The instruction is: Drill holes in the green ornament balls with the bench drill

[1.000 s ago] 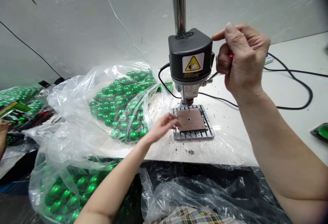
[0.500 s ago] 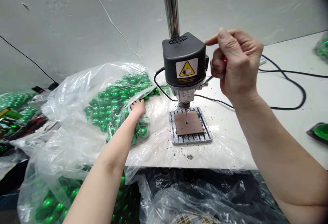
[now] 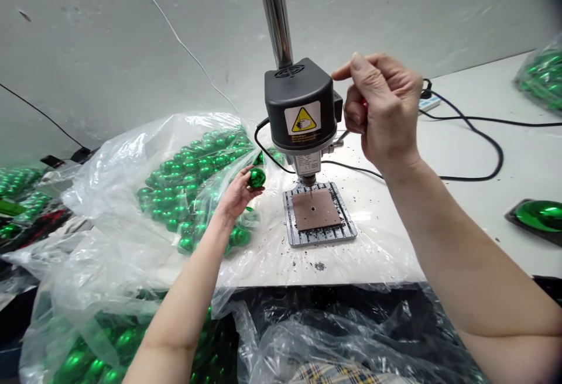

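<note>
My left hand (image 3: 239, 194) is closed around a shiny green bauble (image 3: 257, 178), held up beside the mouth of a clear plastic bag (image 3: 109, 144) full of the same baubles. At the right of the drill press (image 3: 301, 103), my right hand (image 3: 386, 109) grips the red-ended feed lever (image 3: 345, 136), with the forefinger stretched toward the black motor housing. Below the drill bit, a brown square board (image 3: 322, 218) with a small dark hole lies on the grooved metal base (image 3: 292, 237). Dark shavings are scattered over base and table.
A second bag of green baubles (image 3: 96, 349) hangs at the lower left, in front of the table edge. Black cable (image 3: 478, 178) loops across the white table to a power strip (image 3: 429, 103). A large green shiny piece in a dark tray (image 3: 538, 217) sits at the right.
My left hand has come out of the bag and now holds a green bauble, palm turned up. My right hand stays on the lever. The whole view has shifted slightly.
</note>
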